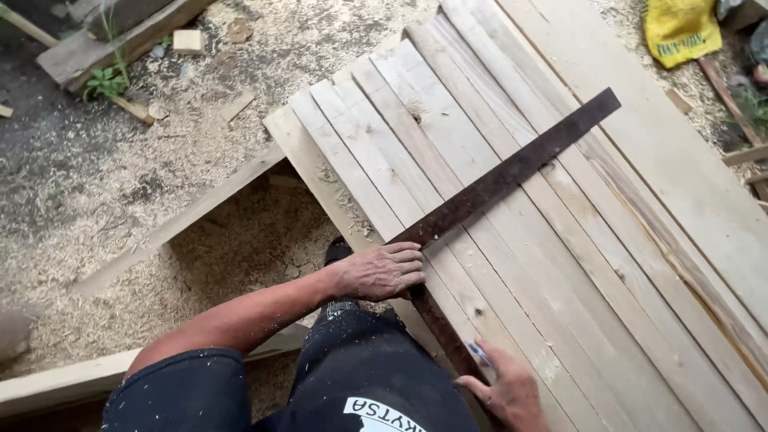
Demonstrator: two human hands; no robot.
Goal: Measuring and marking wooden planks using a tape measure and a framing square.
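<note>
The left hand presses a rusty steel square flat across the planks. The right hand grips a pencil; a true line likely needs the square firm.

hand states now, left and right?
Left hand: open, pressed flat on the rusty dark metal carpenter's square.
Right hand: closed on a small pencil-like marker.

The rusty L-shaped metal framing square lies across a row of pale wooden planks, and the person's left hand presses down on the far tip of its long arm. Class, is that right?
Not quite. The head view shows the left hand pressing on the corner of the rusty L-shaped metal framing square, where its two arms meet, not on the far tip. The square does lie across the pale wooden planks.
</note>
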